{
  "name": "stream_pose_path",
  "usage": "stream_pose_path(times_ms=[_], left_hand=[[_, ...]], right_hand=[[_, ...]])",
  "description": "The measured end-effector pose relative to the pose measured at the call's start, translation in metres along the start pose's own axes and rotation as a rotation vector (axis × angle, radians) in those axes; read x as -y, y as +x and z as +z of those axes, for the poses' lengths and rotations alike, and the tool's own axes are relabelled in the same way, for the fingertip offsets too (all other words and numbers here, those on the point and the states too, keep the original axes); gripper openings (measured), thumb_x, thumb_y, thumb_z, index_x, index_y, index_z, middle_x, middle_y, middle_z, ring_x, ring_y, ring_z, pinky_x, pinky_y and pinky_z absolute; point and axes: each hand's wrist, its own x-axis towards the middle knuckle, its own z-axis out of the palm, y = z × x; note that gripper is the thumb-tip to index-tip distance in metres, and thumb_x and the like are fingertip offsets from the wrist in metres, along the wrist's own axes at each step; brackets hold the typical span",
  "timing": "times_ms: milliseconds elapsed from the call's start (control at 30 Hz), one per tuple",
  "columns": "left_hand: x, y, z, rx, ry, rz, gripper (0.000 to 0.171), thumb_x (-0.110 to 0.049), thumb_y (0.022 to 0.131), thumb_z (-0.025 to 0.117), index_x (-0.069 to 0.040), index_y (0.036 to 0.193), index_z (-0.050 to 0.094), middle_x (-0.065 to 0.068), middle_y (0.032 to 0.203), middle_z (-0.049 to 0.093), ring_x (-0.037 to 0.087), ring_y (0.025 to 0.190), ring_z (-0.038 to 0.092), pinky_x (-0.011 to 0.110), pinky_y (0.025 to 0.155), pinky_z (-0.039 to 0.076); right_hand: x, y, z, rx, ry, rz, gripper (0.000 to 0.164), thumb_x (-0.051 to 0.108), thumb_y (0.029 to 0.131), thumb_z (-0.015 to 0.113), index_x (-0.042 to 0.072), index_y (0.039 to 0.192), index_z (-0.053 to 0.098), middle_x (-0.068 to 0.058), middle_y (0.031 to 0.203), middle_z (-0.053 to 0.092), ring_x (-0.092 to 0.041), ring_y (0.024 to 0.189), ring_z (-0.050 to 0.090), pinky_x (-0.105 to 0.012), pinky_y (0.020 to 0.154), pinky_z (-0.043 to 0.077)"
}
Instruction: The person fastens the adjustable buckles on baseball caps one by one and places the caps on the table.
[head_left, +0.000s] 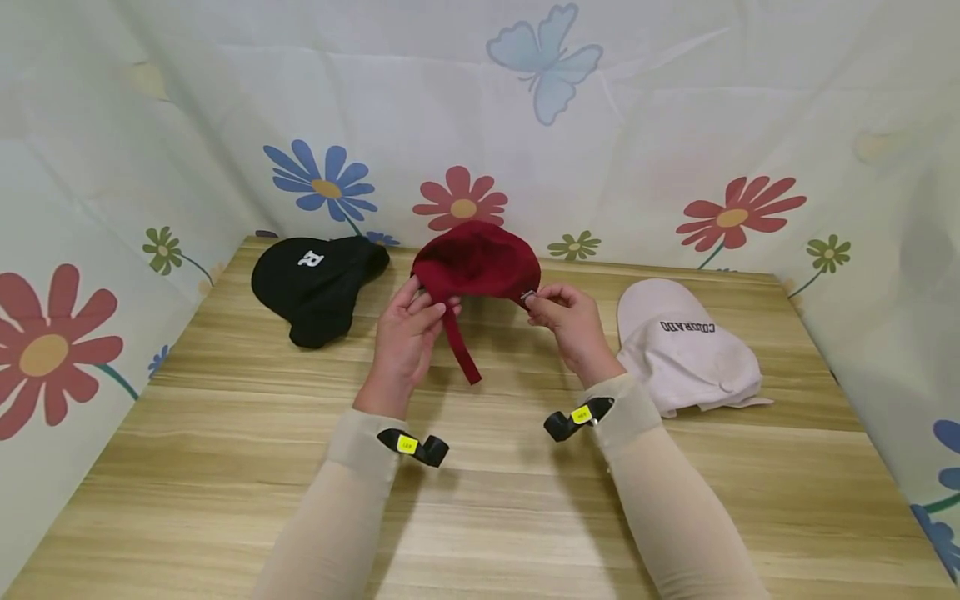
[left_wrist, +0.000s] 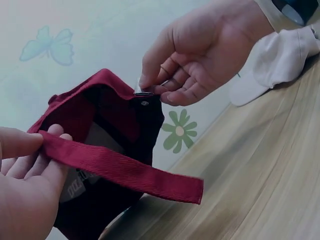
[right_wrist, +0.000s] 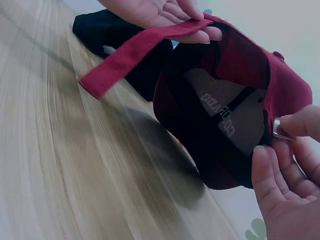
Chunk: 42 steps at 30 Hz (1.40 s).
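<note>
Both hands hold a dark red baseball cap (head_left: 477, 260) above the table, its open back toward me. My left hand (head_left: 408, 333) pinches the cap's red back strap (left_wrist: 125, 167) near its base between thumb and fingers, and the strap's free end hangs loose. My right hand (head_left: 566, 321) pinches the small metal buckle (right_wrist: 283, 130) at the other side of the back opening. Inside the cap, a pale lining panel (right_wrist: 225, 107) with stitched lettering shows in the right wrist view. The strap's end is apart from the buckle.
A black cap (head_left: 318, 287) with a white letter lies on the wooden table (head_left: 480, 500) at the left. A pale pink cap (head_left: 686, 350) with dark lettering lies at the right, beside my right forearm. A flower-printed cloth (head_left: 637, 125) hangs behind and along both sides.
</note>
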Motion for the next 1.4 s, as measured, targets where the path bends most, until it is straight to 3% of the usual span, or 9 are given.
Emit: stream_pose_path(times_ms=[167, 267, 433, 533, 667, 767, 1000, 1267, 1400], left_hand=[[-0.004, 0.005, 0.005, 0.047, 0.074, -0.018, 0.066, 0.016, 0.092, 0.048, -0.018, 0.148, 0.039, 0.002, 0.11, 0.07, 0.021, 0.092, 0.07, 0.035, 0.092, 0.055], [-0.005, 0.009, 0.008, 0.046, 0.117, -0.032, 0.068, 0.012, 0.093, 0.051, -0.023, 0.149, 0.037, 0.001, 0.105, 0.072, 0.023, 0.093, 0.072, 0.035, 0.09, 0.055], [-0.004, 0.015, 0.012, 0.024, 0.136, -0.047, 0.064, 0.003, 0.093, 0.057, -0.025, 0.148, 0.039, 0.002, 0.093, 0.073, 0.021, 0.085, 0.073, 0.035, 0.083, 0.058], [-0.002, 0.019, 0.016, 0.0, 0.134, -0.035, 0.049, -0.001, 0.095, 0.057, -0.019, 0.139, 0.048, 0.002, 0.093, 0.073, 0.02, 0.08, 0.074, 0.035, 0.078, 0.06], [0.001, 0.022, 0.021, -0.062, 0.132, -0.032, 0.015, -0.007, 0.096, 0.059, -0.01, 0.11, 0.059, 0.004, 0.096, 0.073, 0.019, 0.075, 0.073, 0.032, 0.071, 0.061], [0.003, 0.022, 0.025, -0.107, 0.131, -0.055, 0.006, -0.014, 0.096, 0.059, -0.009, 0.1, 0.06, 0.01, 0.098, 0.071, 0.021, 0.075, 0.073, 0.032, 0.069, 0.061], [0.006, 0.014, 0.027, -0.093, 0.145, -0.038, 0.029, -0.012, 0.098, 0.056, -0.015, 0.126, 0.05, 0.011, 0.103, 0.068, 0.022, 0.082, 0.073, 0.038, 0.078, 0.06], [0.007, -0.008, 0.02, 0.074, 0.232, -0.072, 0.069, 0.007, 0.095, 0.053, -0.036, 0.145, 0.032, 0.017, 0.132, 0.059, 0.032, 0.109, 0.067, 0.045, 0.091, 0.055], [0.008, -0.01, 0.025, 0.158, 0.282, -0.093, 0.085, 0.011, 0.093, 0.052, -0.045, 0.148, 0.02, 0.018, 0.134, 0.057, 0.032, 0.109, 0.067, 0.044, 0.093, 0.055]], right_hand=[[0.009, 0.002, -0.004, 0.06, -0.051, -0.008, 0.006, -0.005, 0.089, 0.061, -0.005, 0.093, 0.057, 0.001, 0.076, 0.066, -0.012, 0.065, 0.062, -0.024, 0.067, 0.057], [0.013, 0.003, -0.006, 0.083, -0.084, -0.006, 0.018, -0.004, 0.089, 0.061, -0.014, 0.103, 0.058, 0.0, 0.082, 0.067, -0.011, 0.068, 0.062, -0.025, 0.069, 0.058], [0.017, 0.005, -0.01, 0.099, -0.091, 0.017, 0.019, -0.002, 0.09, 0.062, -0.014, 0.104, 0.06, -0.002, 0.086, 0.064, -0.013, 0.072, 0.062, -0.029, 0.073, 0.059], [0.019, 0.006, -0.011, 0.115, -0.052, 0.023, 0.011, -0.001, 0.091, 0.061, -0.008, 0.099, 0.061, -0.004, 0.086, 0.063, -0.013, 0.073, 0.063, -0.03, 0.075, 0.06], [0.022, 0.005, -0.011, 0.159, 0.003, 0.018, 0.008, 0.001, 0.092, 0.06, -0.005, 0.098, 0.06, -0.005, 0.087, 0.064, -0.015, 0.074, 0.064, -0.029, 0.075, 0.06], [0.023, 0.004, -0.011, 0.176, 0.044, 0.024, 0.005, 0.0, 0.093, 0.059, -0.004, 0.096, 0.061, -0.006, 0.086, 0.065, -0.015, 0.073, 0.065, -0.028, 0.074, 0.06], [0.023, 0.005, -0.005, 0.184, 0.104, 0.026, 0.006, -0.001, 0.093, 0.057, 0.002, 0.089, 0.061, -0.005, 0.08, 0.066, -0.015, 0.07, 0.067, -0.029, 0.073, 0.06], [0.013, -0.014, 0.005, 0.152, 0.195, 0.041, 0.017, -0.003, 0.092, 0.057, 0.006, 0.08, 0.064, -0.004, 0.077, 0.068, -0.014, 0.069, 0.068, -0.027, 0.073, 0.06], [0.009, -0.023, 0.002, 0.113, 0.242, 0.044, 0.02, -0.004, 0.092, 0.057, 0.008, 0.081, 0.068, -0.003, 0.077, 0.07, -0.014, 0.069, 0.068, -0.026, 0.071, 0.059]])
